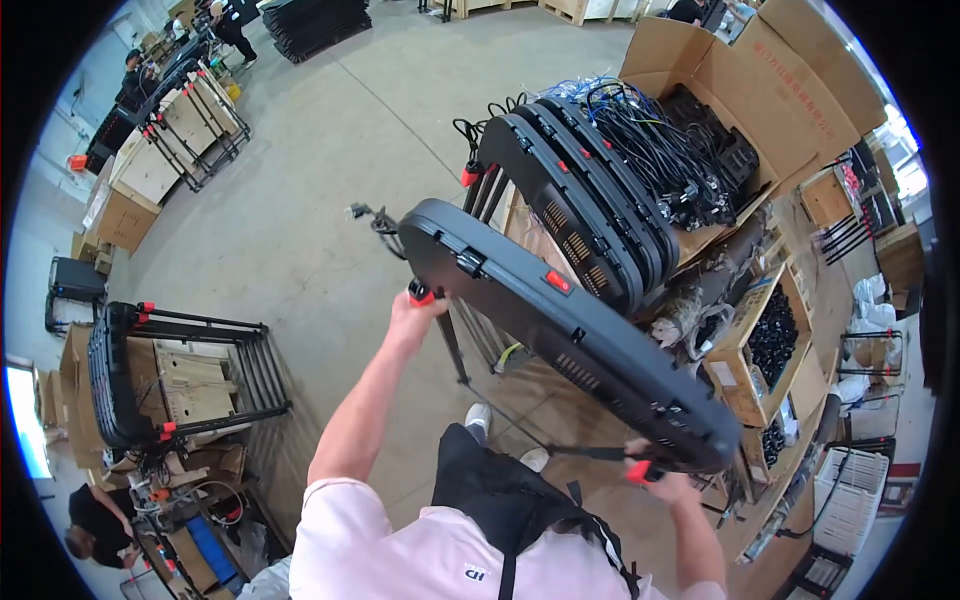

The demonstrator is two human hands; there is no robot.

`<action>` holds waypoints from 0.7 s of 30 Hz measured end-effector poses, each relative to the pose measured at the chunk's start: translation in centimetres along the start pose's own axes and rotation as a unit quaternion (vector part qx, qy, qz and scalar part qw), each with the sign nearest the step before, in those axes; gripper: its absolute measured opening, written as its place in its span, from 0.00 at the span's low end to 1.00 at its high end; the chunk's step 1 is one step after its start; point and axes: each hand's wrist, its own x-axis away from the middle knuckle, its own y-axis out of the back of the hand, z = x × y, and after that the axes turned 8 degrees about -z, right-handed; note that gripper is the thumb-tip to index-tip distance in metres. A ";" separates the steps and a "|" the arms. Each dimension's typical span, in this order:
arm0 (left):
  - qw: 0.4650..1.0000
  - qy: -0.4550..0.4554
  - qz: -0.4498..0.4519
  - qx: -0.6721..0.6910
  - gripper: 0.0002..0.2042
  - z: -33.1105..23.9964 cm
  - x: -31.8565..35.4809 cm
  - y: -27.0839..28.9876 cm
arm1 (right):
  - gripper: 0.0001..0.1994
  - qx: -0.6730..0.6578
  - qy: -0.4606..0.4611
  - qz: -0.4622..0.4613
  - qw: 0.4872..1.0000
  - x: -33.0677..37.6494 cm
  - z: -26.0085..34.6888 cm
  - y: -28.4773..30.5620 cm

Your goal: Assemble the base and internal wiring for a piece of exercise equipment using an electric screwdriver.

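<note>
A long black plastic housing (560, 310) with rounded ends, a red rocker switch (558, 282) and slotted vents is held up tilted in front of me. Dark tube legs hang from both its ends. My left hand (410, 318) is closed round the red and black leg joint at the far left end. Around the red leg joint at the near right end, my right hand (668, 483) is closed too. A power cord with a plug (372, 222) dangles off the left end. Similar black housings (580, 190) stand side by side just beyond.
Behind those housings, an open carton (760, 75) holds tangled black cables (660, 150). Wooden bins of small black parts (772, 330) stand at right. A stack of legged units (125, 375) is at left, with a person (100, 520) bending near it. Other people work far off.
</note>
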 end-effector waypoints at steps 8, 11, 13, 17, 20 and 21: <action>0.988 -0.055 -0.018 -0.145 0.13 1.6 -19.0 1.9 | 0.15 -0.069 0.038 -0.044 0.996 -9.9 -9.1 -21.4; 0.991 -0.017 -0.029 -0.131 0.14 0.8 -24.1 -1.1 | 0.15 0.012 0.073 -0.087 0.993 -13.5 -7.4 -23.2; 0.989 0.000 -0.045 -0.138 0.14 0.8 -26.2 -3.9 | 0.15 0.060 0.056 -0.078 0.994 -15.0 -7.2 -23.1; 0.982 0.028 -0.086 -0.166 0.17 1.5 -28.0 -6.8 | 0.13 0.025 0.126 -0.168 0.977 -17.0 -7.1 -24.0; 0.983 0.005 -0.090 -0.161 0.18 1.1 -29.8 -5.9 | 0.13 0.087 0.201 -0.290 0.932 -19.3 -4.4 -24.0; 0.975 -0.010 -0.107 -0.195 0.18 1.1 -29.7 -6.4 | 0.14 0.066 0.047 -0.202 0.976 -19.4 -4.1 -23.2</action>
